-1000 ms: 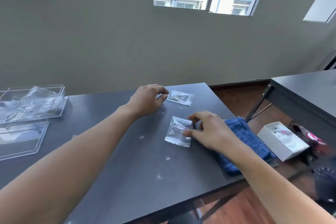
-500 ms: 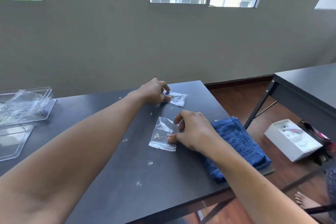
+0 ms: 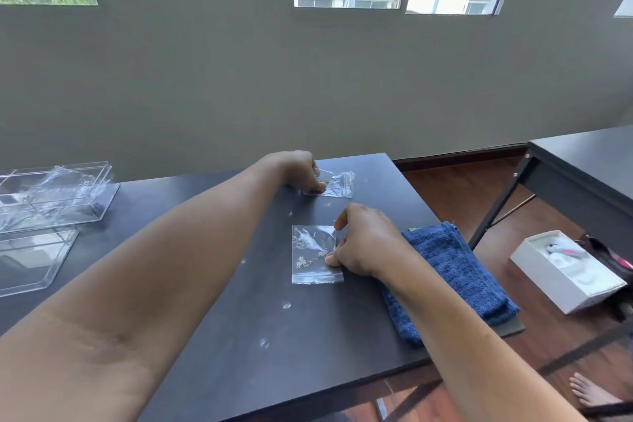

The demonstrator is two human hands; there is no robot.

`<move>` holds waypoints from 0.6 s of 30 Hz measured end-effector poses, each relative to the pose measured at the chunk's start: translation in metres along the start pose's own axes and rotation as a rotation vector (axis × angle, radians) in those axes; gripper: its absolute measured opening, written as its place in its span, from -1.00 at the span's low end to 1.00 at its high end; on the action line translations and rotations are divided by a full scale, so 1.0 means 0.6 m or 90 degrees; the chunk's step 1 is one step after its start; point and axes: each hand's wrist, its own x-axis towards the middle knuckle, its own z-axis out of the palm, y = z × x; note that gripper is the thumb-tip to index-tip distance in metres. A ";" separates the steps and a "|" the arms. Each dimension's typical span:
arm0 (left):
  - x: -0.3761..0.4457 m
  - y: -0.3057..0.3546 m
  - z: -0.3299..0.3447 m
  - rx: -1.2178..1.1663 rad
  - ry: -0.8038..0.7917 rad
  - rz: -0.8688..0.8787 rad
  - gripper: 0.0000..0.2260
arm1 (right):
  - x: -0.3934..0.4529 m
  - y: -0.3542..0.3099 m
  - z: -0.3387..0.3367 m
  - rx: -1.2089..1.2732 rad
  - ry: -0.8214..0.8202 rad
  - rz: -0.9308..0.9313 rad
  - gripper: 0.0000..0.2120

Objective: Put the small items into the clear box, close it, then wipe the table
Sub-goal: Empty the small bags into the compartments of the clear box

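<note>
Two small clear zip bags lie on the black table (image 3: 222, 336). My left hand (image 3: 301, 169) pinches the left edge of the far bag (image 3: 337, 185) near the table's back edge. The near bag (image 3: 313, 255), with tiny pale bits inside, lies flat mid-table, and my right hand (image 3: 364, 243) pinches its right edge with thumb and fingers. The clear box (image 3: 51, 195) stands open at the far left with crumpled clear bags in it. Its clear lid (image 3: 30, 259) lies flat in front of it. A folded blue towel (image 3: 455, 281) lies at the table's right edge.
Small white specks and drops dot the table around the bags. A second black table (image 3: 589, 161) stands to the right. On the wooden floor between the tables sits an open white box (image 3: 565, 276). A bare foot (image 3: 592, 394) shows at the bottom right.
My left hand has closed its fingers on the far bag's edge. My right hand has curled over the near bag's right edge. The view has shifted a little.
</note>
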 end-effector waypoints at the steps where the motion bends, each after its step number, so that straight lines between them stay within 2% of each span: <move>1: 0.000 -0.003 0.003 -0.023 0.007 0.000 -0.77 | -0.001 -0.003 0.000 -0.007 0.003 -0.003 -0.58; 6: -0.010 -0.022 0.018 -0.145 0.109 0.022 -0.70 | -0.006 -0.008 0.001 -0.008 0.020 -0.009 -0.66; 9: -0.032 -0.031 0.017 -0.279 0.175 0.019 -0.76 | -0.011 -0.005 0.004 -0.005 0.038 -0.009 -0.69; 14: -0.118 -0.052 -0.008 -0.496 0.251 0.028 -0.79 | -0.025 -0.001 0.003 0.075 0.069 0.004 -0.52; 18: -0.201 -0.108 -0.030 -0.627 0.297 0.037 -0.78 | -0.036 -0.014 -0.013 0.159 0.138 -0.026 -0.69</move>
